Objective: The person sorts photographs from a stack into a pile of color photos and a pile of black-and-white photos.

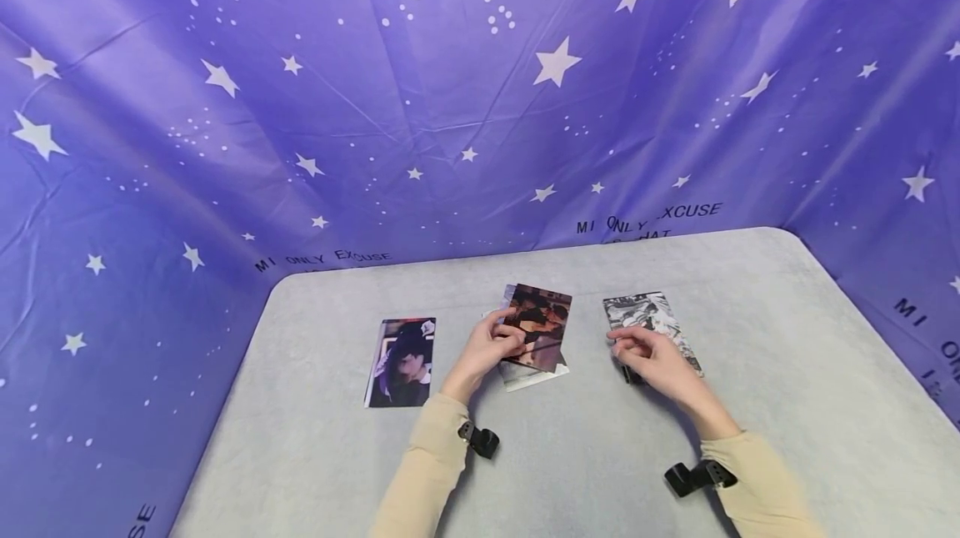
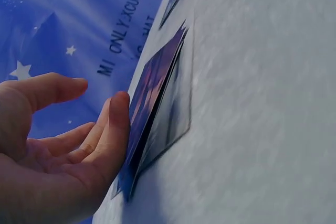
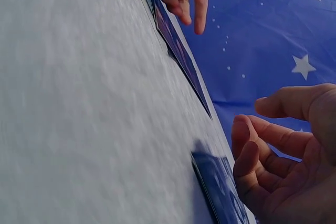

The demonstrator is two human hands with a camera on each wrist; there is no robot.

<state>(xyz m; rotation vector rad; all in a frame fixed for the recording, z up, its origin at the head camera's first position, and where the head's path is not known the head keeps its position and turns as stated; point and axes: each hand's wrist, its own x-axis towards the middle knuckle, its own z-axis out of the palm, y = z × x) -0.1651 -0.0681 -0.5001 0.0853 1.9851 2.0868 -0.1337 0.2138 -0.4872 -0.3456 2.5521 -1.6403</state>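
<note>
My left hand (image 1: 483, 352) lies at the left side of the middle photo cards, its fingers touching the brownish photo card (image 1: 551, 321) on top. In the left wrist view its thumb stands apart from the fingers, with nothing pinched between. Beneath the brownish card a paler grey card (image 1: 525, 379) sticks out, turned at a different angle. Over the black-and-white photo cards (image 1: 654, 310) on the right hovers my right hand (image 1: 663, 367), fingers loosely curled. It holds nothing in the right wrist view; whether a finger touches those cards, I cannot tell.
A small stack of purple and dark photo cards (image 1: 405, 363) lies on the left of the grey table (image 1: 322, 471). Behind and beside the table hangs a purple cloth (image 1: 450, 104) with white stars and printed letters. Black straps with small devices sit on both wrists.
</note>
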